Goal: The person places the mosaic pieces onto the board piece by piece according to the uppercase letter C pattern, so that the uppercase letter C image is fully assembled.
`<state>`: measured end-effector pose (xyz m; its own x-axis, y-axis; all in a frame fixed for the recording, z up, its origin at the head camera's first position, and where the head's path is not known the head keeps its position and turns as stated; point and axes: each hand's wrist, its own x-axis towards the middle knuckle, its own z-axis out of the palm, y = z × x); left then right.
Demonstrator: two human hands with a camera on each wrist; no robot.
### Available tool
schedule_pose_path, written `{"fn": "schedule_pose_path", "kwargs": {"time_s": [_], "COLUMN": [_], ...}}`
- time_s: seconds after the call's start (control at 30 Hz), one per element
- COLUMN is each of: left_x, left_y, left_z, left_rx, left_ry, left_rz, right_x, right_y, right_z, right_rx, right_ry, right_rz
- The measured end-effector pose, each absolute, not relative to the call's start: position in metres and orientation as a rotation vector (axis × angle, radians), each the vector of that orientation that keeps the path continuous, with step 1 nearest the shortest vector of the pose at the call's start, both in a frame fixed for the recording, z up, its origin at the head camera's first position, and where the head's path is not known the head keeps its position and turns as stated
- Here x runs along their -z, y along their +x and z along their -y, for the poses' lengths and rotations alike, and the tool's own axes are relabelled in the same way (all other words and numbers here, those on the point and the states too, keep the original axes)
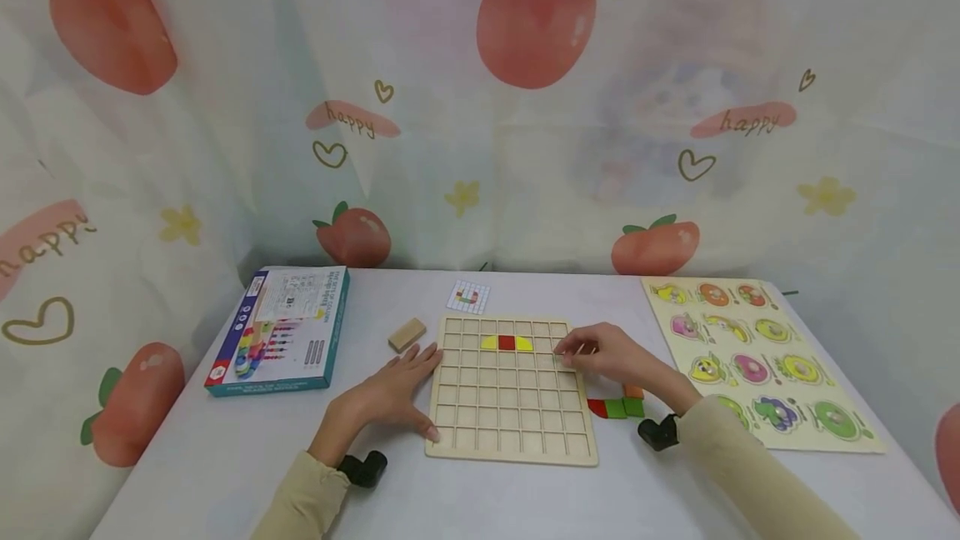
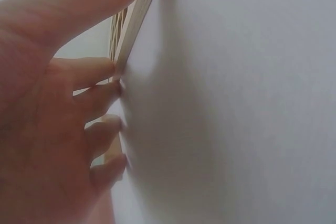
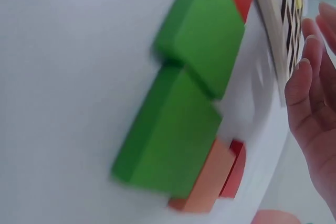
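Note:
A wooden grid board (image 1: 498,419) lies flat on the table. Near its top, a red square piece (image 1: 507,342) sits between two yellow rounded pieces, one being the left yellow piece (image 1: 489,343). My left hand (image 1: 393,390) rests at the board's left edge, fingers spread and thumb at the lower corner. Over the right edge hovers my right hand (image 1: 603,350), its fingers loosely bent, with nothing visible between them. Below that wrist lie several coloured blocks: a green block (image 3: 173,135) beside another green block (image 3: 210,35), an orange block (image 3: 207,177) and red ones, partly hidden by the arm in the head view.
Behind the board lies a small pattern card (image 1: 468,297). A plain wooden block (image 1: 407,335) sits by the left fingertips. A teal-edged box (image 1: 277,332) is at the left, and a fruit picture board (image 1: 738,340) at the right. A printed curtain hangs behind the table.

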<state>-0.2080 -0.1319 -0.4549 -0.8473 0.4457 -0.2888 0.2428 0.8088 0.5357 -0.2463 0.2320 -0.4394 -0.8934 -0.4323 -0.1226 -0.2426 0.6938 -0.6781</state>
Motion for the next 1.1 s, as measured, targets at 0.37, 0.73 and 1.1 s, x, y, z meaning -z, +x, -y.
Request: {"fn": "schedule_pose_path", "kwargs": {"time_s": [0.37, 0.73, 1.1], "left_x": [0.456, 0.456, 0.455], "left_y": [-0.208, -0.209, -0.208], "left_z": [0.133, 0.132, 0.131], "left_rx": [-0.701, -0.702, -0.711], "left_ry": [0.524, 0.530, 0.518], "left_rz": [-2.579, -2.590, -2.580], "right_x": [0.445, 0.445, 0.449], "right_y": [-0.229, -0.217, -0.210], "right_z": [-0.265, -0.286, -0.290], "right_rx": [0.990, 0.982, 0.946], "right_ry": [-0.475, -0.550, -0.540], "right_rz": [-2.617, -2.579, -2.522]}}
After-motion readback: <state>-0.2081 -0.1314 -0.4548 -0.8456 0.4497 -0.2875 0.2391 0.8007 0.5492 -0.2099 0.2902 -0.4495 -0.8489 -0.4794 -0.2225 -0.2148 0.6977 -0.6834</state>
